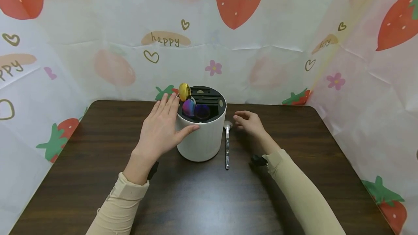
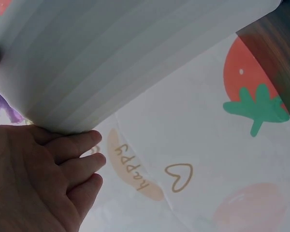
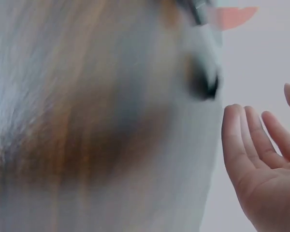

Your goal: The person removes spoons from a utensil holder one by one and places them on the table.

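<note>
A white round utensil holder with a black slotted top stands on the table. My left hand lies along its left side, fingers straight and thumb across the front. In the left wrist view that hand is against the ribbed white wall. Out of the top stick a gold spoon head, a purple-blue one and a dark blue one. To the right of the holder lies a spoon with a dark patterned handle, its head pointing back. Beside that head, my right hand is loosely bent and holds nothing.
The dark wooden table ends at a back edge just behind the holder. A white sheet printed with strawberries and hearts hangs behind and along both sides. Black wrist cameras are strapped under the wrists.
</note>
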`<state>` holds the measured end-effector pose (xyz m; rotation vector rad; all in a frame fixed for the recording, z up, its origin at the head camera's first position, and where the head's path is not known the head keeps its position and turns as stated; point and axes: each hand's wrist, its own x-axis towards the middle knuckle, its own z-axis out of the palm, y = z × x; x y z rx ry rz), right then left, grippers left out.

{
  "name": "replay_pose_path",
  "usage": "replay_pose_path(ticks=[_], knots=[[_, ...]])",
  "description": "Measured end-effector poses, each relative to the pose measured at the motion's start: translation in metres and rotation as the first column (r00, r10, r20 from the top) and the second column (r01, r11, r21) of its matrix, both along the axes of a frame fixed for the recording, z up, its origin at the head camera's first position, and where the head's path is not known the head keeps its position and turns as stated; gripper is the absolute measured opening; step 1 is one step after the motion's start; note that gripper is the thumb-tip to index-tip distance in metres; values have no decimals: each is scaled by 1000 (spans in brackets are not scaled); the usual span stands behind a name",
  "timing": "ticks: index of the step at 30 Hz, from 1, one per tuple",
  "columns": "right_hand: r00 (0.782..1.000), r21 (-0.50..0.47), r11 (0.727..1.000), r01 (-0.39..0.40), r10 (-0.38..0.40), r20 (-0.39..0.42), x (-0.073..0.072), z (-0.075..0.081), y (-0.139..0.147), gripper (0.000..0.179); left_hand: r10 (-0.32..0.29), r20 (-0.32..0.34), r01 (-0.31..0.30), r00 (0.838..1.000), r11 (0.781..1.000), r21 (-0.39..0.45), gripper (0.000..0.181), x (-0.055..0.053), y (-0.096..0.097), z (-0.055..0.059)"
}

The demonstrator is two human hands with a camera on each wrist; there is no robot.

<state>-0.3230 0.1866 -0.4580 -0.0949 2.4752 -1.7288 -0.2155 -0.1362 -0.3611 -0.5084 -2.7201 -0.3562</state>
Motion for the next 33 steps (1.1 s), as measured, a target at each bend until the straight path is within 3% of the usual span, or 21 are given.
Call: replay_pose_path(ticks=[7, 12, 15, 20, 23, 33], knots=[[988, -40, 999, -24, 17, -154, 20, 41, -9, 41, 5, 3, -5, 1000, 1000, -3, 111, 1, 0, 2], [952, -130, 991, -30, -12, -306, 37, 64, -19, 37, 3, 14, -3, 1000, 1000, 5, 111, 1, 0, 3], [914, -173, 984, -31, -42, -403, 48, 75, -26, 33, 1, 13, -1, 1000, 1000, 7, 111, 1, 0, 3], [828, -180, 981, -74, -41, -560, 68, 95, -39, 30, 0, 14, 0, 1000, 1000, -3, 110, 1, 0, 2], [779, -162, 979, -124, -5, -627, 79, 105, -48, 31, 3, 26, -3, 1000, 1000, -6, 110, 1, 0, 2], [662, -25, 962, -271, 167, -731, 98, 117, -74, 36, 2, 29, -2, 1000, 1000, 0, 110, 1, -1, 2]])
